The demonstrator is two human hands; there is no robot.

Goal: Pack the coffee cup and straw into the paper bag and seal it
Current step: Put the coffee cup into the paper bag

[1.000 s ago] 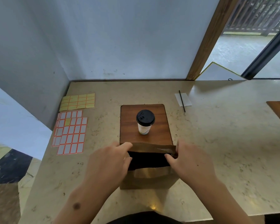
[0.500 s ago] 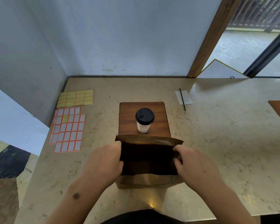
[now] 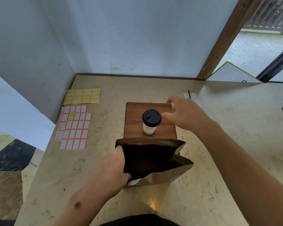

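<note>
Head view, taken from left to right: at the left of the frame, two label sheets are seen lying flat on the counter (image 3: 219, 144), a yellow sheet (image 3: 82, 96) toward the wall and a white sheet (image 3: 73, 127) with orange borders just below it in the picture. Lower centre-left, the left hand (image 3: 110, 168) is curled over the left edge of the bag (image 3: 153, 162), with the fingers tucked inside the rim and the thumb on the outside, so that the mouth is held wide apart. The bag is stood upright on the counter, its dark interior facing the camera and its right side folded outward. Just above the bag in the frame, a board (image 3: 136, 115) of dark wood is laid on the counter, and the cup (image 3: 151, 121) is stood upright near its centre, white-walled with a black lid on. To the right of the cup, the right hand (image 3: 185, 114) is stretched over the board's right edge, blurred, with the fingers spread and loosely bent; the thumb tip is just beside the lid, and whether it touches cannot be told. Nothing is gripped by this hand. At upper right of centre, the straw (image 3: 189, 93) is partly visible as a thin black stick lying on a napkin (image 3: 194, 97), its lower part hidden behind the right hand.
</note>
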